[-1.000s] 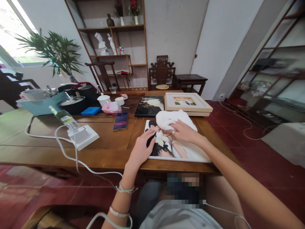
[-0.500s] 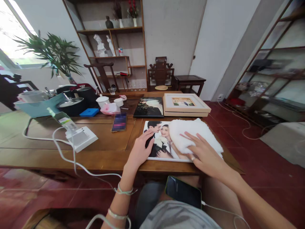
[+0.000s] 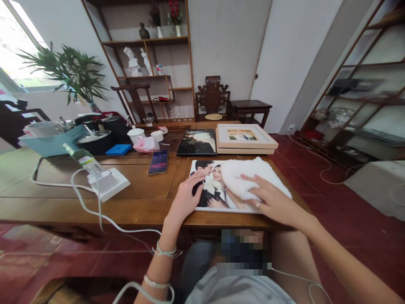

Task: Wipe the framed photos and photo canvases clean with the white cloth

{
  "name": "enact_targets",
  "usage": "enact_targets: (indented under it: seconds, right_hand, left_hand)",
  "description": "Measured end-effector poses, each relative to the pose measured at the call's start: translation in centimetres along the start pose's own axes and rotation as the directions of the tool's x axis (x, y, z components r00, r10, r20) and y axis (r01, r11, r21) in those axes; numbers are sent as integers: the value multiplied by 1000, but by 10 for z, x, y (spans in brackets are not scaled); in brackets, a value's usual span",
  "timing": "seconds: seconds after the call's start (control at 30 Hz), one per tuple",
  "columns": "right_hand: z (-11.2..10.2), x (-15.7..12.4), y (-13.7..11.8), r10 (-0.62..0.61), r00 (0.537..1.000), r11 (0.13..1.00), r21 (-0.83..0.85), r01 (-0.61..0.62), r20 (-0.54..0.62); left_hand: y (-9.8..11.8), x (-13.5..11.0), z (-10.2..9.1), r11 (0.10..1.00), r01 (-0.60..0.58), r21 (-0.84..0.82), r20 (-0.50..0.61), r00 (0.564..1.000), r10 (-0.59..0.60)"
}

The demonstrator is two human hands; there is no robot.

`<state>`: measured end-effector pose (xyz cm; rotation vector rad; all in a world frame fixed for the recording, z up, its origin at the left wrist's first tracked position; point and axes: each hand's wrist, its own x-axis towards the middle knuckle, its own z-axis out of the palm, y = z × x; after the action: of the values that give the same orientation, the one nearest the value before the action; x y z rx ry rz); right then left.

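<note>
A photo panel [image 3: 212, 195] with a picture of a couple lies flat at the table's front edge. Its left side is under my left hand [image 3: 189, 196], which rests there open, fingers stretched over the print and thumb apart. A fluffy white towel [image 3: 236, 173] covers the panel's right part. On top of the towel lies my right hand [image 3: 265, 198], open, its fingers stretched out and pressing on the pile. A ring shows on one of its fingers. The panel's right edge is hidden by towel and hand.
Behind the panel lie a dark photo album [image 3: 198, 142] and stacked pale frames [image 3: 245, 139]. Leftward are a phone [image 3: 158, 161], a white box [image 3: 114, 184] with a cable [image 3: 117, 228], a blue box [image 3: 118, 149], a pot [image 3: 95, 141] and a light-blue bin [image 3: 47, 143].
My right hand and the towel have shifted slightly left over the panel, and the right fingers are closer together. My left hand stays in place.
</note>
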<state>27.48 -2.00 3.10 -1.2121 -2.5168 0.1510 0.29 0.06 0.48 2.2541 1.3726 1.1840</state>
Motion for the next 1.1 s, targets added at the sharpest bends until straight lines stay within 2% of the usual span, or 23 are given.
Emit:
enact_targets:
  seconds: [0.2,0.37,0.5,0.63,0.77,0.87,0.97,1.1]
  right_hand:
    - [1,51,49,112,994,991,-73,-111,4]
    - [5,66,57,121,992,988,-91,-123,-23]
    - [7,49,41,99,995,987,-127,-99,-3]
    - [0,13,6,41,997,992,-121,-34,62]
    - [-7,-26,-30,47,994,997,-61,-40,103]
    - [-11,-44,-47,36,989,998,-46,-30,142]
    - [-14,-46,-52,45,987,999,-32,-41,152]
    - [-15,-26,-42,63,989,998,-26,-60,132]
  left_hand:
    - [-1,1,0,1000,-4,-7,0,1000,4]
    - [-2,1,1,1000,2,9,-4,1000,-2]
    - [-2,1,1,1000,11,11,-3,1000,-11]
    - [-1,0,1,1000,11,9,1,1000,-11]
    - [0,0,0,1000,10,14,-5,1000,-10]
    - [0,0,0,1000,11,11,-1,1000,-11]
    - [0,0,0,1000,10,9,2,1000,-10]
    - [-2,1,0,1000,0,17,-10,1000,0]
